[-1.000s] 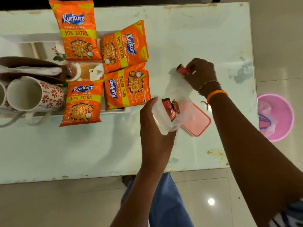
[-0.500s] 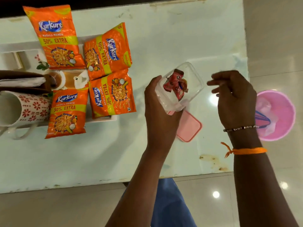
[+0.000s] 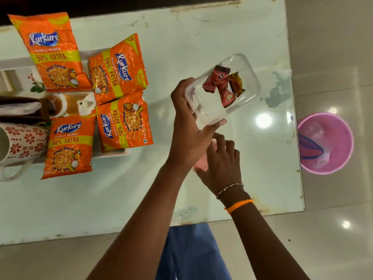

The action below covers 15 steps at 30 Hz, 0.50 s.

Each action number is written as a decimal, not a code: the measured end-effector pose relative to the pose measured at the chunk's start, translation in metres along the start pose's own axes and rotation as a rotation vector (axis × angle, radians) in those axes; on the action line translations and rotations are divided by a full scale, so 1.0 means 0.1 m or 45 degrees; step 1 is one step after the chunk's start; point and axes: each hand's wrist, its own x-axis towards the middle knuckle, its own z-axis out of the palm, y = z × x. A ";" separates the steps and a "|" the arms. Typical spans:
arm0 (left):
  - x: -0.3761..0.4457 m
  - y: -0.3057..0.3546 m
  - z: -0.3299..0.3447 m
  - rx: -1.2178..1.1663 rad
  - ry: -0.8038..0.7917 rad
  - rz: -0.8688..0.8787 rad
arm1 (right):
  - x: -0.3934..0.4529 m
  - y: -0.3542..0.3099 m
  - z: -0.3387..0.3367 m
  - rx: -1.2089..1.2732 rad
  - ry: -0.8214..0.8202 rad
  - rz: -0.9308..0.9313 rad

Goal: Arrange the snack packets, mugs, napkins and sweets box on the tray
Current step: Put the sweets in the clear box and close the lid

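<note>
Three wrapped sweets (image 3: 222,83) lay in the clear sweets box (image 3: 238,102), which the left hand (image 3: 189,126) gripped by its near edge, lifted off the table (image 3: 201,33) at about two o'clock from the tray (image 3: 113,154). The right hand (image 3: 222,164), which half a second before hung empty at three o'clock of the box, had dropped to five o'clock, fingers curling onto the pink lid (image 3: 201,163) (mostly hidden, so a firm grip cannot be told). Loading seemed done; lidding looked next, then the tray, where four snack packets (image 3: 123,122) lay.
</note>
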 end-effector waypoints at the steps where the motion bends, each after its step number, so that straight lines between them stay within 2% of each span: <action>1: 0.02 -0.02 -0.01 0.036 -0.006 0.023 | 0.01 0.00 0.01 0.009 0.030 0.013; 4: 0.08 -0.06 -0.09 0.033 -0.015 0.059 | 0.09 0.05 -0.07 0.257 0.127 0.184; 8: 0.10 -0.07 -0.21 0.041 -0.135 -0.007 | 0.23 0.18 -0.37 0.961 0.398 0.347; 12: 0.07 0.02 -0.35 -0.114 -0.177 -0.203 | 0.35 0.29 -0.67 1.578 0.559 0.338; 15: 0.06 0.07 -0.44 -0.124 -0.076 -0.190 | 0.33 0.33 -0.78 1.730 0.597 0.339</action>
